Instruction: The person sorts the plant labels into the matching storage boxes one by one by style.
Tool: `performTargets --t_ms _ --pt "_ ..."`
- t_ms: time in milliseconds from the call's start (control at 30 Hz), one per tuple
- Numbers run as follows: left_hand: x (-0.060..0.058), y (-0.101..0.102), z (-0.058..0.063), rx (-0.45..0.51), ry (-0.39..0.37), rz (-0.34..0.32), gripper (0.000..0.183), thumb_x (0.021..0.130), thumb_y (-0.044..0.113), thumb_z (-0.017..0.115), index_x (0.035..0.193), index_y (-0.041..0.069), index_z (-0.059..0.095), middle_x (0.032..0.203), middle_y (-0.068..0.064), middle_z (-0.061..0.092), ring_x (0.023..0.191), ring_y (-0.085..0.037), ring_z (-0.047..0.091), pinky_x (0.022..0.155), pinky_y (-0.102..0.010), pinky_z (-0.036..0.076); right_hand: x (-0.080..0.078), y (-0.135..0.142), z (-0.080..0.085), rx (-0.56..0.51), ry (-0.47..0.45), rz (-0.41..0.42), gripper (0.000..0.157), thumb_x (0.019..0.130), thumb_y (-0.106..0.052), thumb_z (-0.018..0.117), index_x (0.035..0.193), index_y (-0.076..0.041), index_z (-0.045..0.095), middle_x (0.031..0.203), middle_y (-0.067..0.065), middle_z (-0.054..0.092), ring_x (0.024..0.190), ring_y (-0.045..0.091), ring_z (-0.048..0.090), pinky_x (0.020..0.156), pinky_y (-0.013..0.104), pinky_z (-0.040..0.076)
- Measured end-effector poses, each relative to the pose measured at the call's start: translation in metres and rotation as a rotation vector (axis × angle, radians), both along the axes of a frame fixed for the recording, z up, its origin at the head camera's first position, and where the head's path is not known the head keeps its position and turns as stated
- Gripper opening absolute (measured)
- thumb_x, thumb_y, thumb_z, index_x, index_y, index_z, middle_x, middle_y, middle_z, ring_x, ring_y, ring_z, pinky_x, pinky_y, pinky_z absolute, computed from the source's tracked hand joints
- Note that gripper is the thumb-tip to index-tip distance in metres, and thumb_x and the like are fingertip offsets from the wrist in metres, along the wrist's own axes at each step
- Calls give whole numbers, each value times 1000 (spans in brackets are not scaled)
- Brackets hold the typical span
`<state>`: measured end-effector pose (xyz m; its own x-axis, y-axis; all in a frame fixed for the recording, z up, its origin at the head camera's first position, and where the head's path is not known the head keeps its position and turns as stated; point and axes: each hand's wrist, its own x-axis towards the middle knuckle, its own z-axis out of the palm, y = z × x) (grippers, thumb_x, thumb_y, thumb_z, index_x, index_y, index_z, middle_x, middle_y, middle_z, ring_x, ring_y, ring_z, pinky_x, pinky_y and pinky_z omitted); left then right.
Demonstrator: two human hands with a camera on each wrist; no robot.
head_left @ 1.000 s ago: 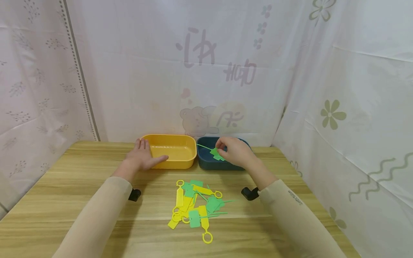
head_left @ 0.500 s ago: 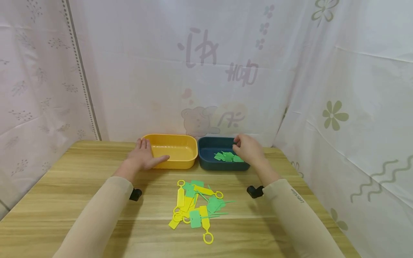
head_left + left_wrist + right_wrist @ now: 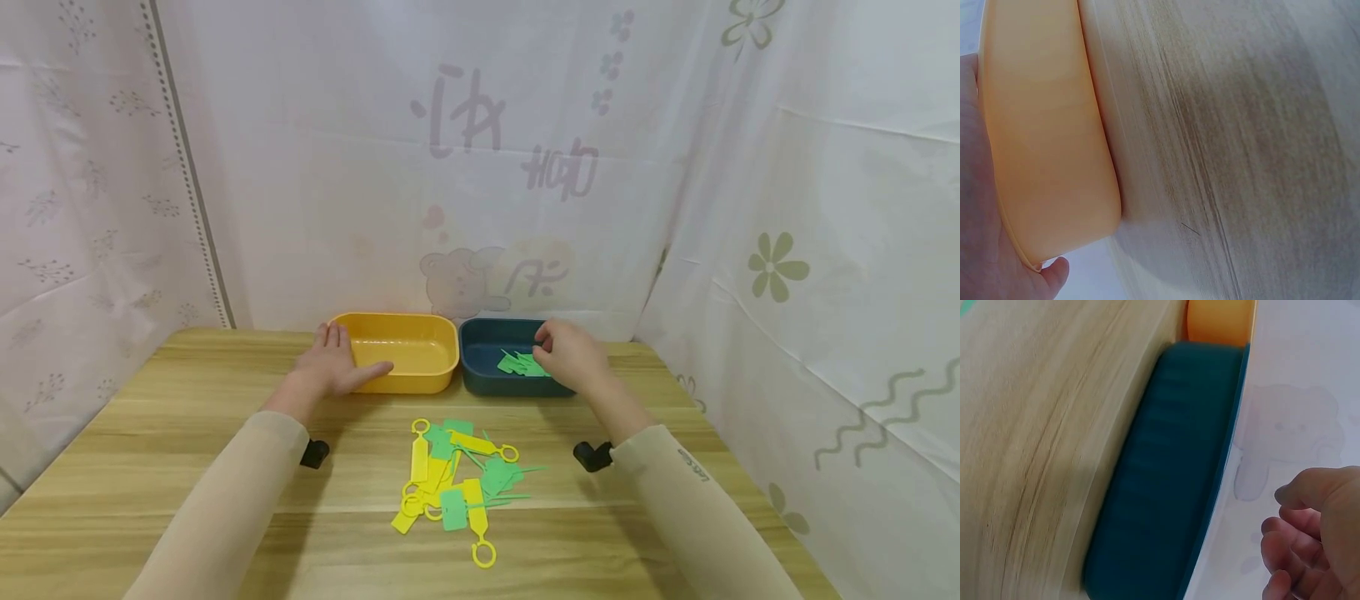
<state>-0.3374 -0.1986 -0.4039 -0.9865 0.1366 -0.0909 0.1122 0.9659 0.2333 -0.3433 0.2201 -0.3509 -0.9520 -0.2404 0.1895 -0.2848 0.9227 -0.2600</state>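
My left hand [image 3: 324, 367] rests on the left end of a yellow plastic bin [image 3: 408, 384], fingers straight along its side and thumb over the front rim. Over the right part of a dark blue bin [image 3: 510, 387] is my right hand [image 3: 576, 360], its fingers loosely bent. The right wrist view shows nothing between the fingers and thumb of that hand [image 3: 1319, 531]. Several green plastic tags [image 3: 517, 364] lie inside the blue bin, partly covered by the hand. Glossy bare floor shows inside the yellow bin.
Nearer on the wooden table [image 3: 360, 533] lies a mixed pile of green tags [image 3: 453, 509] with thin tails and yellow tags [image 3: 419, 458] with ring ends. The bins stand side by side at the back edge, before a printed curtain [image 3: 337, 167].
The right hand has let go of a green tag, which now lies in the blue bin. It moved right, then slightly back left and lower. The left hand has stayed put.
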Motion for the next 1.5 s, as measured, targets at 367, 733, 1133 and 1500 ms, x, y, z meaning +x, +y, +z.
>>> performTargets --t_ms 367,733,1133,1500 --pt "-2 -1 -3 -13 12 0 140 93 100 25 168 -17 2 178 -38 -3 169 -55 -4 135 -67 19 26 -25 1 32 -59 99 28 106 -30 69 128 -12 72 122 5 77 105 25 74 87 46 62" --pt "-2 -1 -4 -14 4 -1 139 94 99 26 168 -16 0 178 -38 -4 168 -55 -4 135 -67 19 52 -59 -17 111 -37 274 17 100 -26 79 113 -16 75 105 -1 77 94 18 72 84 40 63" --pt "-3 -2 -4 -3 6 -2 140 93 99 26 168 -17 1 178 -39 -5 168 -56 -5 135 -67 18 88 -87 -33 225 -239 556 25 97 -38 84 114 -22 77 104 -9 73 88 5 62 81 26 56" --pt "-2 -1 -3 -6 1 -1 139 94 98 26 168 -17 1 178 -38 -5 168 -56 -5 135 -67 17 107 -99 -43 304 -373 624 44 82 -58 95 107 -29 72 98 -18 63 86 0 57 80 20 52"
